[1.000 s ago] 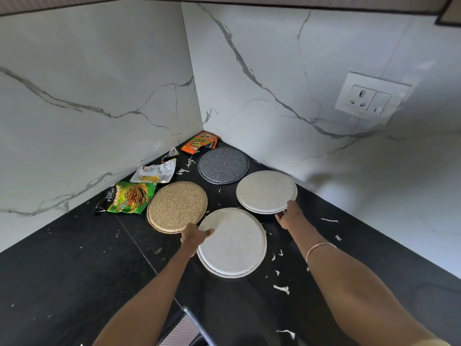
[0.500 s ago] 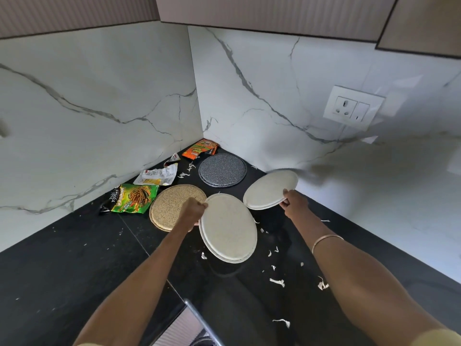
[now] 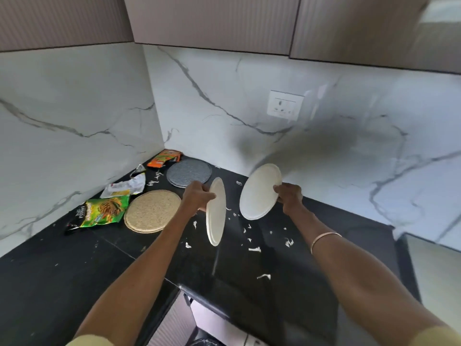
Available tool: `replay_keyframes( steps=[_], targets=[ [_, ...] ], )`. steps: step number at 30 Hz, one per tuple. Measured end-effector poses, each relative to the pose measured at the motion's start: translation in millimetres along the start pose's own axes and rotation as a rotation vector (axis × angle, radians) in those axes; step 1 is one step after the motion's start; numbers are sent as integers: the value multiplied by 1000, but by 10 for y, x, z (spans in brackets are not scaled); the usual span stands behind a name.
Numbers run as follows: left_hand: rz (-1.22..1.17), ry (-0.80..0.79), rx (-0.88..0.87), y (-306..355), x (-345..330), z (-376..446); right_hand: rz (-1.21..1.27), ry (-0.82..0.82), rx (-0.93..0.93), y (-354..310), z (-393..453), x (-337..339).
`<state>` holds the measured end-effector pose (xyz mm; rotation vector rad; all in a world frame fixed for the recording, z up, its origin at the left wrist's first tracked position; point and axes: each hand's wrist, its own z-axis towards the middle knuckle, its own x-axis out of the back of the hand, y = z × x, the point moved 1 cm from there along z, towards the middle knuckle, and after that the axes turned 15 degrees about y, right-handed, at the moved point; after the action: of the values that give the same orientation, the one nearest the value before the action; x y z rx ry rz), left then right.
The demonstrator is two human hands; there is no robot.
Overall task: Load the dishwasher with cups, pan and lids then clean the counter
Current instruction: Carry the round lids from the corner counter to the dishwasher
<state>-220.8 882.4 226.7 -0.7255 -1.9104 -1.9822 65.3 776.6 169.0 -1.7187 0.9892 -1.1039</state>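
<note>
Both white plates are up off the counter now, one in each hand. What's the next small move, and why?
Probably bring the left hand's plate and the right hand's plate together into one stack. Each hand, left and right, holds one tilted in the air, and the tan plates and grey plates are yet to be lifted.

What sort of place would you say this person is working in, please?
Most likely a home kitchen corner: a black stone counter against white marble-look wall panels, cabinets overhead, a wall socket, and round white plates lifted in both hands.
</note>
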Motion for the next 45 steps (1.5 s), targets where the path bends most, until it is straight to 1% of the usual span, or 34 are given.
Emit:
replay_keyframes(
  steps=[4, 8, 13, 21, 25, 29, 33, 37, 39, 42, 45],
  targets=[
    [-28, -46, -106, 139, -20, -460, -25, 130, 75, 88, -645, 688],
    [-23, -137, -195, 242, -49, -958, -49, 251, 140, 277, -1368, 1360],
    [67, -152, -394, 390, -98, -1635, -105, 374, 188, 521, -2021, 2171],
    [6, -317, -485, 603, -287, -3073, -117, 567, 212, 910, -2824, 3541],
    [-21, -371, -533, 621, -376, -3934, -149, 602, 240, 1261, -3299, 4244],
    [-73, -447, -563, 522, -463, -4952, -237, 648, 216, 1776, -3804, 5062],
    [-13, -536, -625, 334, -570, -5970, -264, 703, 153, 2313, -4340, 5858],
    [60, -668, -668, 98, -756, -6914, -278, 779, 77, 2899, -4815, 6588],
    [84, -728, -705, -9, -874, -7288, -287, 815, 36, 3162, -4984, 6896],
    [129, -819, -716, -131, -1088, -7768, -265, 855, -56, 3490, -5160, 7316],
    [119, -872, -765, -196, -1255, -8167, -281, 886, -111, 3770, -5217, 7673]
  ],
)
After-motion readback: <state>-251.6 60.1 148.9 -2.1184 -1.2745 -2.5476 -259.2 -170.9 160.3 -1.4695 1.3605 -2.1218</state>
